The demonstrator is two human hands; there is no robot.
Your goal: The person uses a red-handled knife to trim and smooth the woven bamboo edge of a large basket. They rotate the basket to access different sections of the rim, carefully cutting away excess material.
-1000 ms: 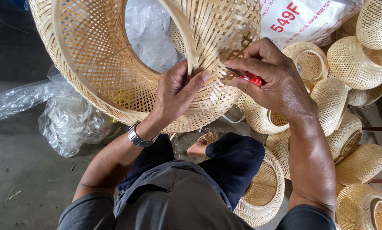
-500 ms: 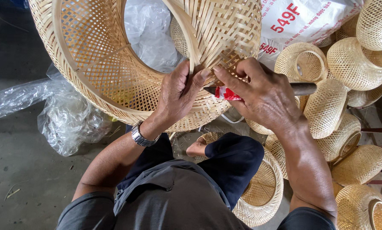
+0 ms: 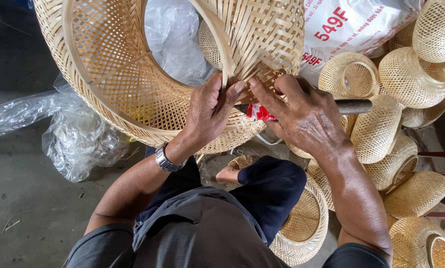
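I sit on the floor with a large woven bamboo basket (image 3: 133,84) in front of me, tilted so that its open mouth faces me and its lower rim rests just above my knees. My left hand (image 3: 207,111) presses on the weave near the rim; the thumb and the first finger are closed on a thin bamboo strip (image 3: 221,44) that runs up from the rim across the opening. My right hand (image 3: 302,116) is clenched around a knife (image 3: 331,107) with a dark wooden handle, which sticks out to the right of my fist, and a red and white wrap near the blade. The tip of the knife points left, toward my left thumb, and it touches the weave just beside the strip. I wear a metal watch (image 3: 165,160) on my left wrist. Behind the basket there is clear plastic sheeting (image 3: 83,144) on the grey floor and a white sack (image 3: 361,25) with red print. On my right side many small woven lampshades (image 3: 411,79) lie in a pile, touching each other, and one more flat woven piece (image 3: 302,223) lies under my right leg.
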